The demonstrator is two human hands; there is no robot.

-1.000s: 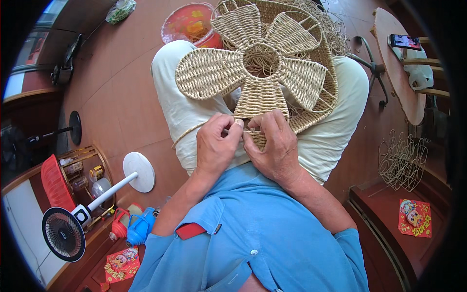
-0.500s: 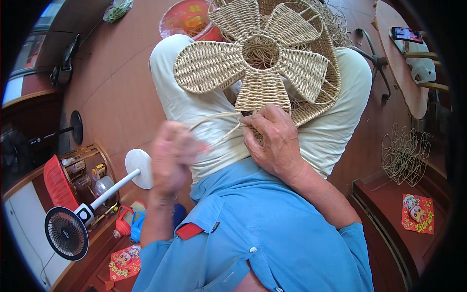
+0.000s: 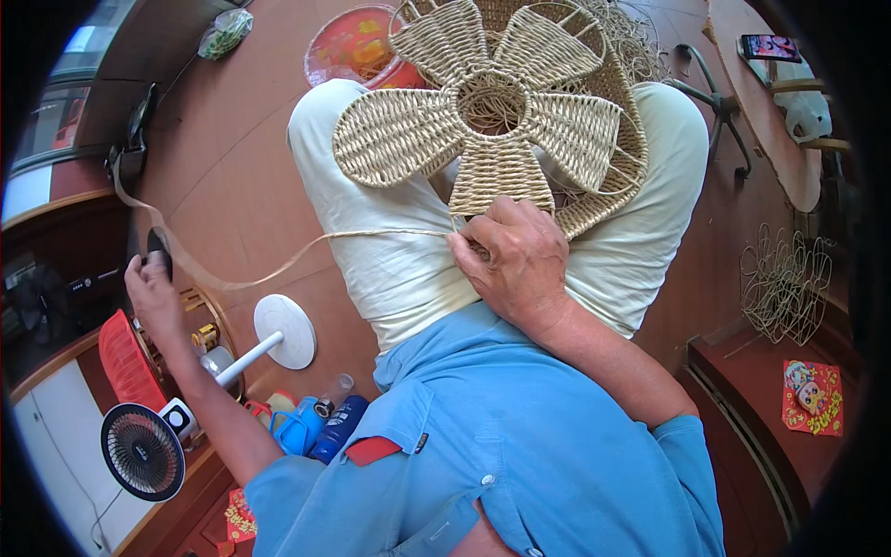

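On my lap lies a flower-shaped woven straw piece, its petals set around a round hole. My right hand is closed on the end of the petal nearest me, fingers bent over its edge. A pale straw strand runs left from those fingertips in a loose, curving line. Far out at the left is my left hand, fingers apart. The strand passes close by its fingertips, its tail blurred, and I see no grip on it. Under the flower sits a woven straw basket.
A red patterned basin and a heap of loose straw cord lie beyond my knees. Left stand a white fan, a red basket and a blue bottle. Wire frames and a wooden board are at right.
My left hand has swung far out to the left from beside my lap, and the strand now stretches out that way. A small black thing by my right fingertips is no longer visible.
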